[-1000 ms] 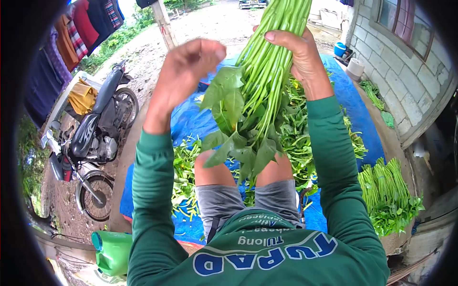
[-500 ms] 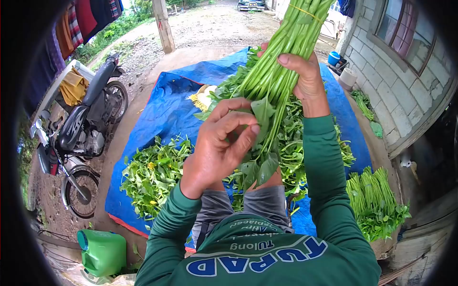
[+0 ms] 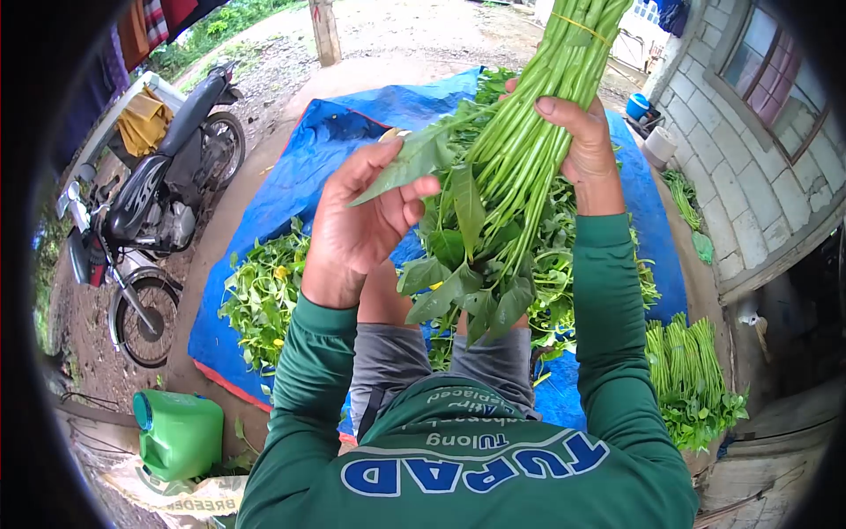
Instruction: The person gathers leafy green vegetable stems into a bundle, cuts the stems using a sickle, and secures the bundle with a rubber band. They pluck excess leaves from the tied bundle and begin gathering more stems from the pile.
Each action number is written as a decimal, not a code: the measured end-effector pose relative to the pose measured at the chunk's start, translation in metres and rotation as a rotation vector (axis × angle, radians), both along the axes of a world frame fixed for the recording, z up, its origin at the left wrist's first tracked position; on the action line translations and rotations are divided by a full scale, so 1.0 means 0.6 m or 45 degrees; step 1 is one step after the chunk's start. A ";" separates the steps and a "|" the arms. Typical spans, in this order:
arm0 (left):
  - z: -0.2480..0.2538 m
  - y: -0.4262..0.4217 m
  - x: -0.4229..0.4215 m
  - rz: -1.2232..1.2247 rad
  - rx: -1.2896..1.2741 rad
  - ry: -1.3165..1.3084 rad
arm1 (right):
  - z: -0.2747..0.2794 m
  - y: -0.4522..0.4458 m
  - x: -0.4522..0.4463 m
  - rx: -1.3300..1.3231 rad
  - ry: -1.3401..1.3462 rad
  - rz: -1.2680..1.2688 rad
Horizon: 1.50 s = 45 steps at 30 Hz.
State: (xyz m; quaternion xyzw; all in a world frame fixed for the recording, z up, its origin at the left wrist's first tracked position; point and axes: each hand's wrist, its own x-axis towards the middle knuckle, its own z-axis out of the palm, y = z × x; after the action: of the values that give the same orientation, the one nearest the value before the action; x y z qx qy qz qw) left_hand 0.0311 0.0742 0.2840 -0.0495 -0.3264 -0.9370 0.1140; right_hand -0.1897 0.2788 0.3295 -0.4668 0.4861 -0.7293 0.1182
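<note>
My right hand (image 3: 577, 145) grips a thick bunch of long green stems (image 3: 529, 132), which looks like water spinach. A thin yellow band (image 3: 579, 27) circles the stems near the top of the view, and broad leaves (image 3: 463, 291) hang at the lower end. Left of the bunch, my left hand (image 3: 361, 212) is open with its fingers apart. One long leaf (image 3: 414, 159) lies across those fingers, touching them. Beneath the bunch, more loose greens (image 3: 551, 256) are spread over a blue tarp (image 3: 256, 212).
Another leafy pile (image 3: 260, 300) lies on the tarp's left. Tied bunches (image 3: 692, 361) stand at right, near a block wall (image 3: 731, 167). A motorcycle (image 3: 150, 212) is parked at left, and a green jug (image 3: 181, 432) sits at lower left beside a printed sack (image 3: 189, 495).
My left hand has let go of the leaf it was pinching, moved up and left, and spread its fingers. My right hand still holds the bunch. The view has shifted slightly.
</note>
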 end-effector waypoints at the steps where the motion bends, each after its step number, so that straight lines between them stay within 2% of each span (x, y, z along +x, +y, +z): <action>1: -0.006 -0.013 -0.005 -0.082 0.015 0.111 | 0.000 0.000 -0.002 0.014 -0.014 0.009; 4: 0.024 0.023 0.001 0.101 0.116 0.201 | -0.005 -0.003 0.002 0.011 -0.057 0.030; 5: 0.008 0.002 -0.004 -0.021 0.022 0.293 | -0.005 -0.004 0.003 0.027 -0.048 0.029; 8: 0.006 0.005 -0.003 -0.062 -0.156 0.287 | -0.012 -0.008 0.001 0.029 -0.010 0.043; 11: 0.014 0.019 0.005 0.168 -0.687 -0.097 | -0.005 -0.008 0.021 0.011 -0.024 0.060; 14: 0.003 0.048 -0.007 0.463 -1.154 -0.197 | -0.003 -0.009 0.028 0.004 -0.035 0.117; 18: -0.014 0.082 0.005 0.715 -1.462 -0.126 | -0.004 -0.004 0.038 -0.010 -0.036 0.171; 19: -0.011 0.088 0.011 0.792 -1.638 -0.160 | -0.005 -0.002 0.038 -0.020 -0.035 0.178; 22: -0.026 0.106 0.017 0.964 -1.796 -0.120 | -0.006 0.000 0.043 -0.049 -0.047 0.211; 24: -0.042 0.103 0.014 0.898 -1.690 -0.067 | -0.006 0.001 0.048 -0.060 -0.055 0.215; 26: -0.038 0.102 0.023 0.928 -1.751 -0.059 | -0.001 0.004 0.055 -0.035 -0.045 0.195; 27: -0.053 0.099 0.017 0.788 -1.482 -0.004 | 0.000 0.005 0.058 -0.035 -0.040 0.191; 29: -0.065 0.074 0.026 0.615 -1.269 -0.043 | -0.002 0.006 0.053 -0.023 -0.015 0.192; 31: -0.062 0.076 0.029 0.833 -1.396 0.094 | -0.004 0.008 0.050 -0.009 -0.011 0.183; 34: -0.049 0.053 0.043 0.930 -1.647 0.131 | -0.009 0.009 0.045 0.015 -0.003 0.173; 38: -0.046 0.046 0.046 0.961 -1.369 0.152 | -0.023 0.005 0.036 0.048 0.000 0.193; 41: -0.034 0.053 0.052 0.779 -1.193 0.158 | -0.027 0.002 0.040 0.068 -0.010 0.184; 45: -0.037 0.057 0.058 0.853 -1.532 0.299 | -0.029 -0.003 0.053 -0.005 -0.076 0.255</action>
State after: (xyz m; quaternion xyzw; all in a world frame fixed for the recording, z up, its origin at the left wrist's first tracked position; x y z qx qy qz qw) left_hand 0.0657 0.1082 0.2619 -0.1017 -0.7719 -0.4962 0.3843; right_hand -0.1579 0.2768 0.3120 -0.4913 0.4319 -0.7283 0.2041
